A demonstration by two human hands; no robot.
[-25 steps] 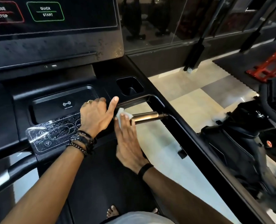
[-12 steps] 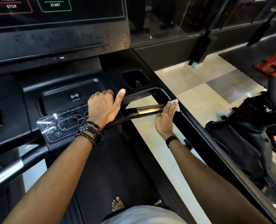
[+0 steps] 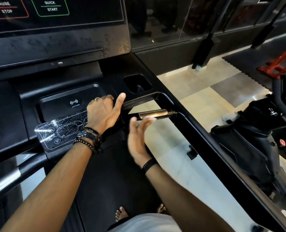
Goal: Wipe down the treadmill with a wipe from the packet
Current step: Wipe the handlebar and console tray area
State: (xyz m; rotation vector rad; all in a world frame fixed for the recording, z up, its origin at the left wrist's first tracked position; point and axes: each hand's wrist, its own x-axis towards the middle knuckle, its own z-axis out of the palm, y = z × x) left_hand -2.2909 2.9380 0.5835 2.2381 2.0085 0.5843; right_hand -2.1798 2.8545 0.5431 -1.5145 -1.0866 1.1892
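Right now your right hand sits just under the metal grip bar, fingers reaching up toward its near end; motion blur hides the fingertips, so you cannot tell whether the wipe is folded inside them, and no wipe or packet shows anywhere in view; your left hand rests on the console edge beside the control panel, fingers curled over the edge, thumb stuck out straight, nothing visibly in it; the risk, as I judge it, is rubbing the bar with bare skin if the wipe has slipped or bunched out of contact; the left palm could also lean onto the panel's buttons; check the wipe lies flat against the bar, and keep your weight off the panel.
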